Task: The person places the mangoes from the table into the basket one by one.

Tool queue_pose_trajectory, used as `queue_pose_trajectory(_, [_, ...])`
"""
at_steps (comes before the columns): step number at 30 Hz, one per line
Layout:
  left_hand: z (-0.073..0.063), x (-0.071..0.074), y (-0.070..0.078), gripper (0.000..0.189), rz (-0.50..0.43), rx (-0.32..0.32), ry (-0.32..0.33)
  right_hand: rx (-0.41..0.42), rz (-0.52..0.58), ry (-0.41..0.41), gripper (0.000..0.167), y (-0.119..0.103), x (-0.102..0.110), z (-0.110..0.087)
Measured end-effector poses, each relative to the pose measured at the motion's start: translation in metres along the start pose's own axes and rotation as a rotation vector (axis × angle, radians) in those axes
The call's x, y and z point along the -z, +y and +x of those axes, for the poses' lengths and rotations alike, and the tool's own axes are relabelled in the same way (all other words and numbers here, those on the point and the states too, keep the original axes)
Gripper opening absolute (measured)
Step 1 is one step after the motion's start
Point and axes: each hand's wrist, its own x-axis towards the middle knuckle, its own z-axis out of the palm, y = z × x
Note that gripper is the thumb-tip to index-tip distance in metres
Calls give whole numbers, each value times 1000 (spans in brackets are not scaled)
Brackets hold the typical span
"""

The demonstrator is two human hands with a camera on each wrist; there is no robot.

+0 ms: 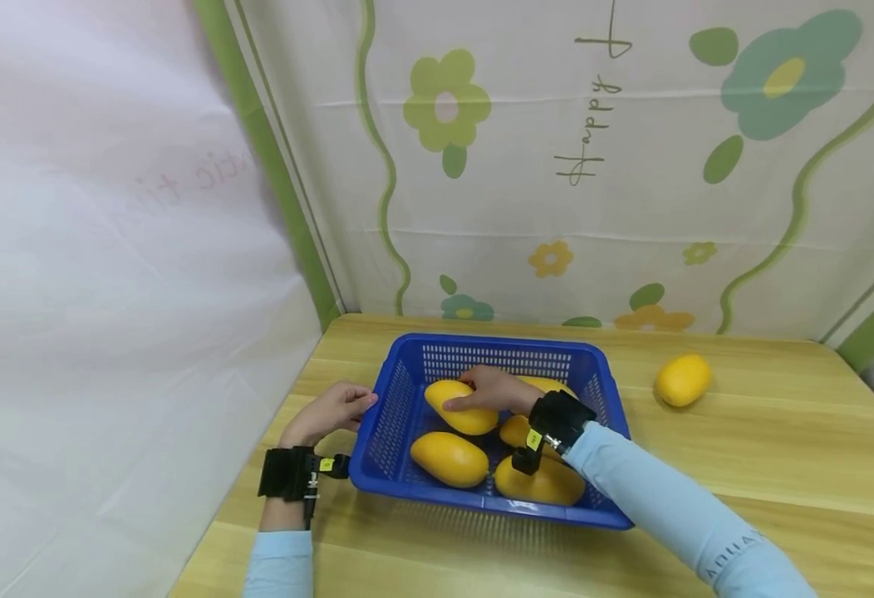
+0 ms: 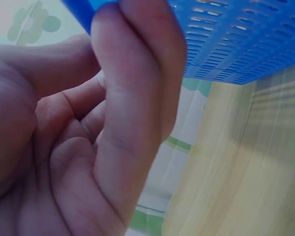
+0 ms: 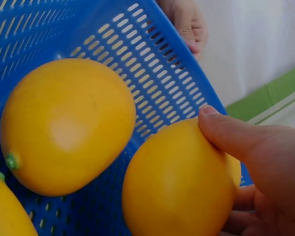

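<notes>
A blue plastic basket (image 1: 482,503) with slotted walls stands on the wooden table and contains several yellow mangoes. My left hand (image 1: 335,409) is at its left side, fingers curled and fingertips gripping the rim; in the left wrist view the fingers overlap the blue wall. Inside the basket, my right hand (image 1: 498,390) grips one mango (image 3: 179,182) at the back left, thumb on one side and fingers around the other. Below it at the front left lies another mango (image 1: 449,459), and a third mango (image 1: 540,482) is at the front right. The right wrist and its camera partly hide the remaining ones.
A single mango (image 1: 683,379) lies on the table (image 1: 781,432) to the right of the basket. Behind the table hangs a white curtain (image 1: 497,183) printed with flowers, and a white sheet (image 1: 130,291) closes off the left side.
</notes>
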Motion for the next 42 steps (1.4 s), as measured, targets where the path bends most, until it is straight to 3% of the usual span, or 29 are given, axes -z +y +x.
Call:
queue_pose_trajectory(3, [-1, 1, 1, 41, 3, -3, -2, -10, -9, 4, 63, -3, -2, -1])
queue_pose_trajectory(14, [-1, 0, 1, 41, -5, 1, -1, 13, -75, -83, 58, -2, -14, -1])
queue_pose_trajectory(32, [-2, 1, 1, 41, -6, 2, -5, -23, -144, -105, 58, 0, -21, -4])
queue_pose_trajectory(42, [-2, 0, 0, 41, -16, 12, -8, -23, -101, -121, 48, 2, -18, -7])
